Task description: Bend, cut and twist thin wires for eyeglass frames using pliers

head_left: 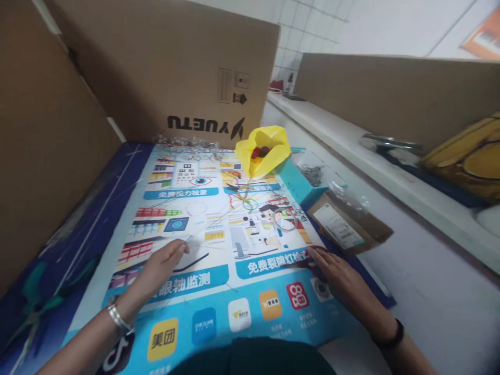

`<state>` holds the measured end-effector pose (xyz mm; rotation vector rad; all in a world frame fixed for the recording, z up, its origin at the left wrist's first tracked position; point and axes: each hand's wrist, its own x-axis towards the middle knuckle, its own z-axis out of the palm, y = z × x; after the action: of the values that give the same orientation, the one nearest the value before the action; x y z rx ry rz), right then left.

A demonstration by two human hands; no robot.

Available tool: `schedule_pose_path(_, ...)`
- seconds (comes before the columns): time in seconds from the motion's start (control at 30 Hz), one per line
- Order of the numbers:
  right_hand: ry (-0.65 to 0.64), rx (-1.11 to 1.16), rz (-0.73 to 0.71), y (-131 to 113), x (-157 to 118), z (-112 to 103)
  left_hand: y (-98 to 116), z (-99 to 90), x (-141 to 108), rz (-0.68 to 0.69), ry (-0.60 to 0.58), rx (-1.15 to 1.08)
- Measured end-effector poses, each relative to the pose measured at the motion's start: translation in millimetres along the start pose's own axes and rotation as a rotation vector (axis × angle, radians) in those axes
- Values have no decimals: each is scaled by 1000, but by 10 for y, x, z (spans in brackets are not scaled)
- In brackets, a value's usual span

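My left hand hovers over the printed sheet, thumb and fingers pinched together. A faint thin wire seems to run from its fingertips towards the upper right. Below these fingers lies a short black strip. On the right, my right hand is closed at the red handles of a pair of scissors, whose dark blades point left along the sheet. Its fingers partly hide the handles. Ahead, colored wire loops lie near a dark-tipped tool, and a clear ring-shaped roll rests farther right.
An open yellow bag with red and dark items stands at the back. Beside it are a turquoise box holding wire scraps and a small cardboard box. Green-handled scissors lie left. Tall cardboard panels close off the back and left.
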<state>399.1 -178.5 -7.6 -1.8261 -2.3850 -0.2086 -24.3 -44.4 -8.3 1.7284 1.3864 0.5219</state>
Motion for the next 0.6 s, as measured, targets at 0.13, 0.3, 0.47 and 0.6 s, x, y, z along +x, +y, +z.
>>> schedule_pose_path(0.13, -63, -46, -101, 112, 88, -11, -27, 26, -23, 14, 16, 13)
schedule_pose_path(0.3, -19, 41, -36, 164, 42, -68, -11, 46, -80, 3, 51, -25)
schedule_pose_path(0.47, -84, 482, 260, -533, 275, -55, 77, 64, -176, -8, 18, -96)
schedule_pose_path(0.6, -416, 836, 154, -1248, 782, -170, 135, 69, -237, -4, 1, -132)
